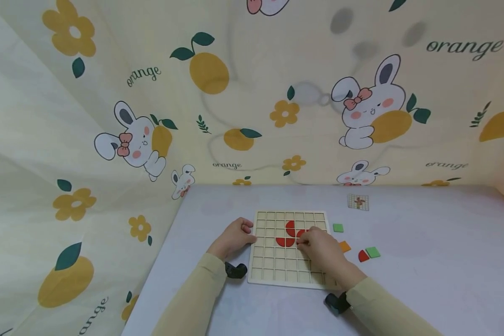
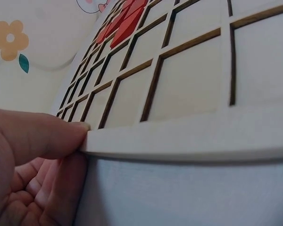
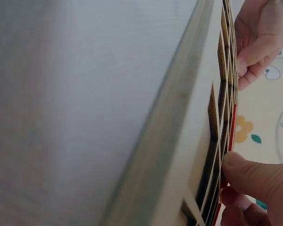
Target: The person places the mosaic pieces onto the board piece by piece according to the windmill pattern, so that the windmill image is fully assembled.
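A pale wooden grid board (image 1: 273, 265) lies on the table, with several red quarter-round pieces (image 1: 285, 242) set in cells near its middle. At the board's left edge is my left hand (image 1: 235, 234); the left wrist view shows its thumb (image 2: 61, 136) and a finger pinching the rim. My right hand (image 1: 324, 252) reaches over the board's right side, fingertips down among the red pieces. Seen from the right wrist, a sliver of a red piece (image 3: 224, 181) shows between thumb (image 3: 245, 172) and fingers, which pinch it. The hand covers part of the red group.
Right of the board lie a green square (image 1: 338, 227), an orange piece (image 1: 345, 246) partly behind my right hand, a loose red quarter-round (image 1: 363, 255) and another green square (image 1: 373, 252). A small pattern card (image 1: 358, 202) lies farther back. A printed curtain (image 1: 252, 112) hangs behind the table.
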{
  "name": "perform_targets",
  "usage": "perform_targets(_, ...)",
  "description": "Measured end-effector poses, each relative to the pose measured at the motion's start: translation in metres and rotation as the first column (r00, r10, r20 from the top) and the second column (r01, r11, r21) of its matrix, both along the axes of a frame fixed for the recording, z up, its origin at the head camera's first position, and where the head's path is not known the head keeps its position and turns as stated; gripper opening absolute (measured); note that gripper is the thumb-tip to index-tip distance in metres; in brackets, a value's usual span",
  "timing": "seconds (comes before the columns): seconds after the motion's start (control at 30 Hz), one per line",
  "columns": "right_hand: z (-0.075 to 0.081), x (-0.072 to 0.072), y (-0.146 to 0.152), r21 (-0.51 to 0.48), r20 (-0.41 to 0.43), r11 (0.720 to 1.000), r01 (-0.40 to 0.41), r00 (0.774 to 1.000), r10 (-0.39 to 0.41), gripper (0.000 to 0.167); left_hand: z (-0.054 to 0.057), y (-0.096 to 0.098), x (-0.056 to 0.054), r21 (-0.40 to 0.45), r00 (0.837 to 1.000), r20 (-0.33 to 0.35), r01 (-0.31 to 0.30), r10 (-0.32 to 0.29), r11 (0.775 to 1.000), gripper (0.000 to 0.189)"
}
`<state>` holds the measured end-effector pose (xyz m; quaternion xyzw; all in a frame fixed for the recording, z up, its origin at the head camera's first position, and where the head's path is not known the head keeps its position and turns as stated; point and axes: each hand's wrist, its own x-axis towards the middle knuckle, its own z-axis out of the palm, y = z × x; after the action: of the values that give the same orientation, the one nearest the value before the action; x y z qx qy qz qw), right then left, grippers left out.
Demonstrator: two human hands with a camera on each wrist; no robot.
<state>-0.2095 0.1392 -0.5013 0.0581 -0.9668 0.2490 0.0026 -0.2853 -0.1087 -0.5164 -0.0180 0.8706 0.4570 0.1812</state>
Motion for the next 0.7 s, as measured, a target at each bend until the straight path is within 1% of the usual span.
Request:
perform_targets(0.27, 0.002, -0.001, 0.0, 0.01, -0.017, 1.0, -0.002, 1.0, 0.002, 0.007, -0.001, -0.001, -0.001, 0.0, 1.0, -0.012, 0.015, -0.015, 1.0, 0.038)
perform_targets(0.4, 0.001, -0.001, 0.0, 0.009, 0.003, 1.0, 0.0, 1.0, 0.0, 0.01, 0.001, -0.002, 0.0, 0.005, 1.0, -0.014, 0.016, -0.015, 1.0, 0.039)
perform_targets(0.5, 0.0, 0.003, -0.001, 0.034, 0.028, 0.999, -0.012, 1.0, 0.011, 0.015, 0.0, -0.002, 0.0, 0.014, 1.0, -0.006, 0.012, -0.012, 1.0, 0.039)
perform_targets(0.57, 0.001, 0.007, 0.0, 0.048, 0.041, 0.998, -0.034, 0.999, 0.032, 0.017, -0.001, -0.002, 0.0, 0.016, 1.0, -0.004, 0.011, -0.01, 1.0, 0.039)
perform_targets(0.7, 0.007, 0.016, 0.011, 0.001, 0.06, 0.998, -0.056, 0.997, 0.056, 0.015, -0.001, -0.001, 0.001, 0.018, 1.0, -0.012, 0.011, -0.011, 1.0, 0.039)
